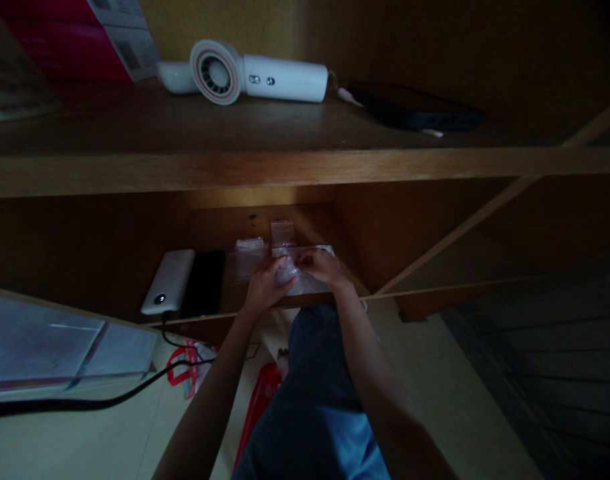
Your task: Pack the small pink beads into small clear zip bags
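Note:
On the lower shelf, my left hand grips a small clear plastic bag between thumb and fingers. Just right of the bag, my right hand is closed in a pinch, its fingertips close to the bag's edge. Whatever sits in that pinch is too small and dim to make out. Beneath both hands lies a pale, shiny sheet or larger bag. A stack of clear zip bags rests to the left of my left hand. Behind the hands is another small zip bag with tiny pinkish bits at its lower edge.
A white power bank with a cable and a dark flat phone-like slab lie left on the lower shelf. Above, the upper shelf holds a white handheld fan, a black phone and a pink box. A red stool stands below.

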{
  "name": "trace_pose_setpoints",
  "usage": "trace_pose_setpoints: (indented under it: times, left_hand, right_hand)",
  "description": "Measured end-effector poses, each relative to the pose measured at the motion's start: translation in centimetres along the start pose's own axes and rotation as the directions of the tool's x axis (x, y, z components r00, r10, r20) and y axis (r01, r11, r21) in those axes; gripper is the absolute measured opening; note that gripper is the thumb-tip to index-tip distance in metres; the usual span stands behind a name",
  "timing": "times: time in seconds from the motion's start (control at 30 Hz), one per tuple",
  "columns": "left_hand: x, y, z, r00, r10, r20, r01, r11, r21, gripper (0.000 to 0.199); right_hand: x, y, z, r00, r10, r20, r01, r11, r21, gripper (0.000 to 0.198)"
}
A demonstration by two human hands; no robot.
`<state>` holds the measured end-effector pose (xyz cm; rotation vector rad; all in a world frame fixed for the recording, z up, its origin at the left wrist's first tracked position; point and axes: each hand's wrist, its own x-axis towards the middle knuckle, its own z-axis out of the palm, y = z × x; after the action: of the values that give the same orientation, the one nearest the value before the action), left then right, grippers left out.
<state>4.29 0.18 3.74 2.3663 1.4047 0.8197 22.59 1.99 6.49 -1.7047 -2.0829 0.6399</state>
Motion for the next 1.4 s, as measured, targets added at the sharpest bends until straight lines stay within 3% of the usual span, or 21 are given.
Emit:
trace_pose_setpoints:
  times: [0.17,0.33,0.57,0.93,1.03,1.23,1.4]
  left_hand:
    - [0.0,0.0,0.0,1.0,0.001,-0.012,-0.001,1.0,0.01,0.048]
    - [0.0,-0.1,0.1,1.0,-0.006,-0.008,0.006,1.0,-0.009,0.048]
    - [0.0,-0.1,0.1,1.0,-0.011,0.006,0.011,1.0,-0.026,0.05]
    - [0.0,-0.1,0.1,1.0,-0.001,0.002,0.001,1.0,-0.015,0.051]
    - [0.0,-0.1,0.0,1.0,-0.008,0.01,0.009,1.0,-0.018,0.052]
    - [0.0,0.0,0.0,1.0,-0.017,-0.009,0.017,1.0,-0.011,0.05]
    - [-0.1,0.1,0.0,0.999,-0.035,-0.003,0.035,0.999,-0.022,0.05]
  right_hand:
    - [0.2,0.4,-0.2,0.999,-0.037,0.002,0.036,0.988,0.147,0.013]
    - [0.2,0.7,-0.7,0.996,-0.087,0.019,0.072,0.913,0.402,0.011]
    - [0.4,0.6,0.1,0.991,-0.118,0.066,0.06,0.822,0.567,0.005]
    - [0.5,0.8,0.5,0.978,-0.169,0.12,0.075,0.828,0.556,0.004]
    - [0.5,0.9,0.3,0.982,-0.172,0.083,0.093,0.811,0.577,0.008]
    - [0.1,1.9,-0.6,0.999,-0.006,-0.049,0.035,0.792,0.61,0.016]
    - [-0.7,2.6,-1.4,0.995,0.014,-0.1,0.026,0.919,0.394,0.007]
